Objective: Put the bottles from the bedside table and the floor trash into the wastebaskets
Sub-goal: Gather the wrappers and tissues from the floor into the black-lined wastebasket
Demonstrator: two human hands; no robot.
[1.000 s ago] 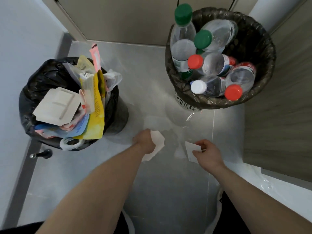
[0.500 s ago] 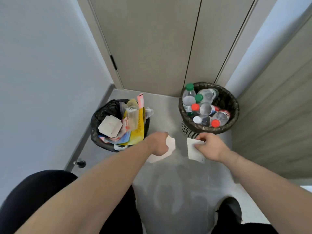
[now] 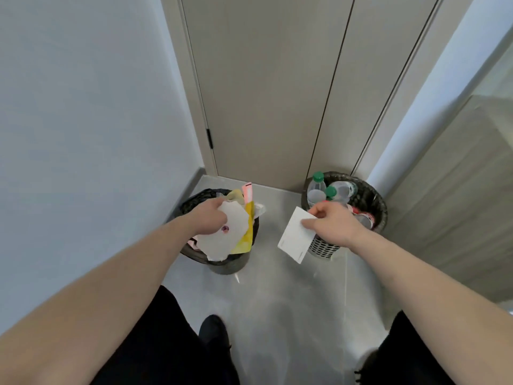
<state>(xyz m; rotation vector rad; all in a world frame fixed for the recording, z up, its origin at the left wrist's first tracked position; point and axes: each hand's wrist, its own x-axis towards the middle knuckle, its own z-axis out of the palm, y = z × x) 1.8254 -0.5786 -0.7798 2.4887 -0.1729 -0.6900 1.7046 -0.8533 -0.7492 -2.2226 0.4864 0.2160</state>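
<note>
- Hands are both busy in the middle of the frame, each with a piece of paper trash lifted clear of the grey floor [image 3: 277, 295].
- Left hand [image 3: 209, 219] is reaching out over the black-lined wastebasket [image 3: 194, 200] at centre left, its grip curled onto the upper left edge of a ragged white paper sheet [image 3: 226, 234].
- That sheet is hanging right above the basket's load, and a small purplish mark is showing near the fingers.
- Under and beside it, a yellow wrapper [image 3: 245, 236] is poking out of the basket, and a pink strip [image 3: 247, 191] is standing up behind it.
- Right hand [image 3: 330, 223] is sitting at centre right, pinching the upper right edge of a plain white card [image 3: 295, 236] between thumb and fingers.
- The card is tilting down and to the left, in the air in front of the mesh wastebasket [image 3: 323, 248] and overlapping its lower left side in the picture.
- That mesh basket is carrying a dark liner and is packed with clear plastic bottles; two with green caps [image 3: 317, 176] are showing at its upper left, and red caps [image 3: 354, 210] are peeking out just right of the hand.
- Both baskets are standing well apart on the floor in front of the beige doors [image 3: 263, 87] at the top of the frame.
- Bare forearms are running in from the lower corners, with dark trousers [image 3: 155, 343] and a dark shoe [image 3: 215, 332] at the bottom.
</note>
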